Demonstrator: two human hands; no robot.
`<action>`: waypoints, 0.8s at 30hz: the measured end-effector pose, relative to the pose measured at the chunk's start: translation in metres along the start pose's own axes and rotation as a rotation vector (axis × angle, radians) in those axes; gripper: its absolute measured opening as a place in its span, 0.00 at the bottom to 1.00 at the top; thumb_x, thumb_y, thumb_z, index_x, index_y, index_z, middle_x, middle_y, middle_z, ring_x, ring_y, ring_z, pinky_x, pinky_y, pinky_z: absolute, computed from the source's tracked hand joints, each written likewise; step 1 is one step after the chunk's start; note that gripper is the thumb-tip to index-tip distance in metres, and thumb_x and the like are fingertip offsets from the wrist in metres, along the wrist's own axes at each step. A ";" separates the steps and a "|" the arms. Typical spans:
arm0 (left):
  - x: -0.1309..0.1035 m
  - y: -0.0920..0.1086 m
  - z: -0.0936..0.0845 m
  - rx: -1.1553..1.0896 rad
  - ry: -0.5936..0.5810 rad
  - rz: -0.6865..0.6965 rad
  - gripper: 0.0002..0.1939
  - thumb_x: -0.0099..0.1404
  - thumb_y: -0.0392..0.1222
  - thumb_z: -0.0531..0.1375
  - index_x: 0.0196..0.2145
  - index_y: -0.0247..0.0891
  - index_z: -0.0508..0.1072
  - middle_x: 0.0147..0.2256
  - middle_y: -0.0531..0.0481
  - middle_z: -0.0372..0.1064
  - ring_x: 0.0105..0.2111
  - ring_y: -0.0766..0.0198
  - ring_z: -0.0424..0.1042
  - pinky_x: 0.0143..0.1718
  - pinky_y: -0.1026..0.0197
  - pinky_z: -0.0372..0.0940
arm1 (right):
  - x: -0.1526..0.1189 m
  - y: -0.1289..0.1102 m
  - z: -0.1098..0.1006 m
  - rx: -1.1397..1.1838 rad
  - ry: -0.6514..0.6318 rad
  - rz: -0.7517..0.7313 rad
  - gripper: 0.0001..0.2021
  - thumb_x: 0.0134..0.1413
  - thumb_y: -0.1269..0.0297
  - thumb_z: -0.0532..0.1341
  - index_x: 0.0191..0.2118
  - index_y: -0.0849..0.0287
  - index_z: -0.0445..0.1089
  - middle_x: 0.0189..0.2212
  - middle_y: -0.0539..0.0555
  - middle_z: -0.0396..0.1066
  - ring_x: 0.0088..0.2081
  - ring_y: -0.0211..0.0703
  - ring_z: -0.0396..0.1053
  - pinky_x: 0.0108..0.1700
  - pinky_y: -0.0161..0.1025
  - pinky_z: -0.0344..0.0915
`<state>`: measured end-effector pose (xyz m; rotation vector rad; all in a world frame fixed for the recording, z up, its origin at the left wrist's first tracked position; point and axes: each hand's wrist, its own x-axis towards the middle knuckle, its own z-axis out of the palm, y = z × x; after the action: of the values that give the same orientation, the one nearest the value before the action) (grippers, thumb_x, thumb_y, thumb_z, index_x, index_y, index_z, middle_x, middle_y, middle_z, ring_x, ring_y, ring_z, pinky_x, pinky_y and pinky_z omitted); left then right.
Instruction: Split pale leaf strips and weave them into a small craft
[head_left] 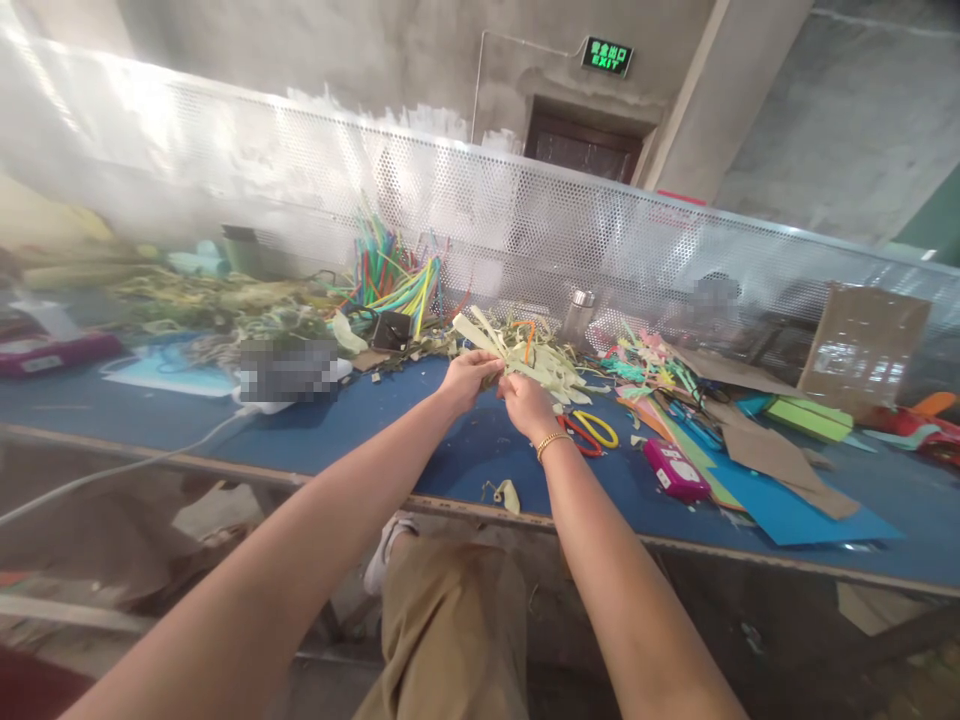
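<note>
Your left fingers (472, 378) and right fingers (514, 388) pinch nearly closed on pale, papery strips (474, 335) above the blue worktop (352, 420); beyond the perforated metal panel (465, 180), a green sign (607, 57) reads "EXIT" beneath Chinese characters.

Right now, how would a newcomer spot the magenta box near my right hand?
On the blue tabletop, look right of the right hand. The magenta box there, pale on top, lies beside the blue sheet, unlike the magenta one at far left.
</note>
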<state>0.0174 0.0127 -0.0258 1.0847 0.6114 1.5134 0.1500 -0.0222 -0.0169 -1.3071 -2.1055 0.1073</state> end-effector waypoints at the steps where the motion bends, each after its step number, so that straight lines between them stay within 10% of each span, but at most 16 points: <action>1: 0.000 0.001 0.000 -0.003 -0.012 -0.007 0.16 0.41 0.42 0.71 0.24 0.34 0.70 0.19 0.53 0.66 0.18 0.70 0.63 0.21 0.64 0.58 | 0.000 0.000 0.001 0.012 0.004 0.006 0.17 0.63 0.60 0.48 0.29 0.57 0.69 0.28 0.53 0.72 0.32 0.41 0.67 0.33 0.35 0.55; 14: -0.003 0.001 0.007 0.037 0.035 -0.065 0.17 0.39 0.40 0.72 0.29 0.36 0.76 0.30 0.49 0.73 0.31 0.67 0.69 0.35 0.62 0.62 | 0.012 0.019 0.014 0.667 0.434 0.201 0.20 0.53 0.48 0.53 0.33 0.60 0.71 0.31 0.53 0.73 0.34 0.41 0.67 0.37 0.36 0.63; 24: -0.008 0.006 0.010 0.249 -0.007 -0.082 0.16 0.42 0.42 0.71 0.31 0.37 0.78 0.32 0.47 0.74 0.28 0.66 0.65 0.26 0.64 0.54 | 0.012 0.009 0.013 1.002 0.434 0.234 0.14 0.44 0.56 0.62 0.34 0.61 0.70 0.35 0.57 0.76 0.38 0.46 0.72 0.41 0.42 0.68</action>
<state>0.0228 0.0022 -0.0191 1.2372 0.8455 1.3874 0.1458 -0.0041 -0.0249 -0.8239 -1.2138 0.7875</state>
